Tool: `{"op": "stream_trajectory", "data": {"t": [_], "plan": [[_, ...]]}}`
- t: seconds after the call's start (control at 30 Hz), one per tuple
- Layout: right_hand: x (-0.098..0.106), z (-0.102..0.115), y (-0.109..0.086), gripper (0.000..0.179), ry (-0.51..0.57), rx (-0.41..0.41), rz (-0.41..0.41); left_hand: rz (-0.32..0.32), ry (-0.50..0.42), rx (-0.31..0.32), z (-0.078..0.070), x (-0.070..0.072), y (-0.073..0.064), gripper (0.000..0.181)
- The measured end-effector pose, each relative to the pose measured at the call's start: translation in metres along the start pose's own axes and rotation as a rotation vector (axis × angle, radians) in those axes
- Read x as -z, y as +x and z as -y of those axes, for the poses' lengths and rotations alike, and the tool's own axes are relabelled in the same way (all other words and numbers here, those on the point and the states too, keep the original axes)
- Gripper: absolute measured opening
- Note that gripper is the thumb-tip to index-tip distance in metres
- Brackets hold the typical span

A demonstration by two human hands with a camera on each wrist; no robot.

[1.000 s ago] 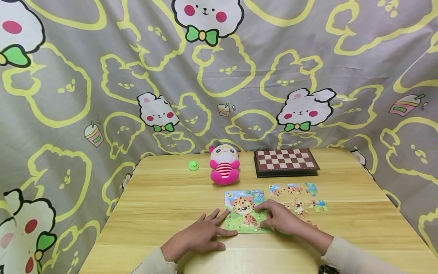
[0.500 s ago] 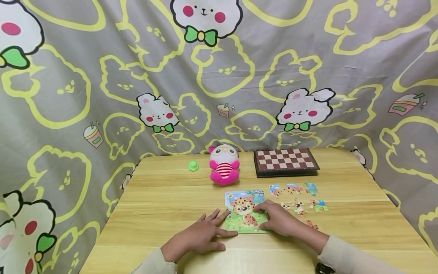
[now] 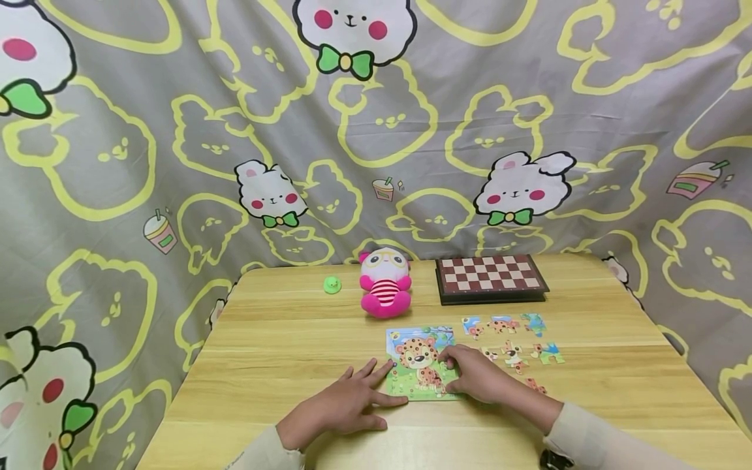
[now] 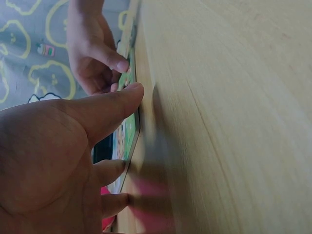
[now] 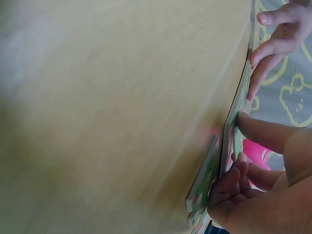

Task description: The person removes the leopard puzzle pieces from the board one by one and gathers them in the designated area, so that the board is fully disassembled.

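A leopard-picture jigsaw puzzle lies flat on the wooden table in a shallow tray. My left hand rests at its left and lower-left edge, fingers spread and fairly straight. At the puzzle's right side, my right hand has thumb and fingers bent over the board. In the right wrist view, the thumb and curled fingers of the right hand pinch what looks like a puzzle piece against the board; its outline is mostly hidden. Several loose pieces, among them a blue-green one, lie to the right.
Behind the puzzle sits a pink-and-white panda plush. A small green duck toy is to its left. A checkered board box stands at the back right. A patterned curtain hangs behind the table.
My right hand shifts slightly at the puzzle's right side, and its index finger draws back a little. The left hand stays in place. The loose pieces keep their positions.
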State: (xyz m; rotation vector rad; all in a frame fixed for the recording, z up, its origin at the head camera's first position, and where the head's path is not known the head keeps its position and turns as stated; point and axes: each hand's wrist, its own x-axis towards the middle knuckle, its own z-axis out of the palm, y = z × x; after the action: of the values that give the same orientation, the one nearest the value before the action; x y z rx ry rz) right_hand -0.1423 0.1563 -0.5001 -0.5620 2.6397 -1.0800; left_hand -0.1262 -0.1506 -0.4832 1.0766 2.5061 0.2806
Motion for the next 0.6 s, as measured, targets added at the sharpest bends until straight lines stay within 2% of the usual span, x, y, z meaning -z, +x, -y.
{"op": "stream_trajectory", "data": {"t": [0.33,0.6], "plan": [[0.0026,-0.0021,-0.0039,0.049,0.014,0.037,-0.006,0.007,-0.002,0.009,-0.0017,0.001,0.0,0.05],[0.0061,-0.0064,-0.0046,0.041,0.056,0.051,-0.001,0.013,-0.009,0.013,-0.0015,0.0016,-0.0002,0.05]]}}
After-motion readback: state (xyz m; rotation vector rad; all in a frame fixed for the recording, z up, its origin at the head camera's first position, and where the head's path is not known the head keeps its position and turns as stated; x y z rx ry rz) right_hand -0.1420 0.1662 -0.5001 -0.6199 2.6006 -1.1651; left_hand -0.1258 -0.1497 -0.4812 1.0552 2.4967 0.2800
